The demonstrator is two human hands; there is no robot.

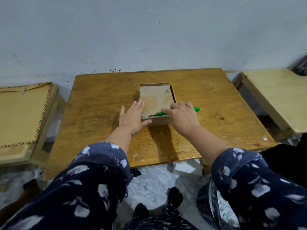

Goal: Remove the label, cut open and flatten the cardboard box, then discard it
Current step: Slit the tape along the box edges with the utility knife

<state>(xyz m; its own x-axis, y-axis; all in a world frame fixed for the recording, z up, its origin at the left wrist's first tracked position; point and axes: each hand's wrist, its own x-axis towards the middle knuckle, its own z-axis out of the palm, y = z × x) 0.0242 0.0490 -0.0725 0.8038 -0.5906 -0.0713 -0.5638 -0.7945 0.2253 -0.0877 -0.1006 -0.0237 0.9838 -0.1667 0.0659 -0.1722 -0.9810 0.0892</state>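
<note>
Cardboard box point(156, 100) under flat, released left hand point(132, 116); right hand point(181, 116) grip grasping green cutter point(196, 109), blade hidden.

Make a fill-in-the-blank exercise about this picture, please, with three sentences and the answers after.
1. The cardboard box lies on the wooden ____.
2. The right hand holds a cutter whose handle is ____ in colour.
3. The left hand rests flat, fingers spread, on the ____ side of the box.

Answers: table; green; left
</note>
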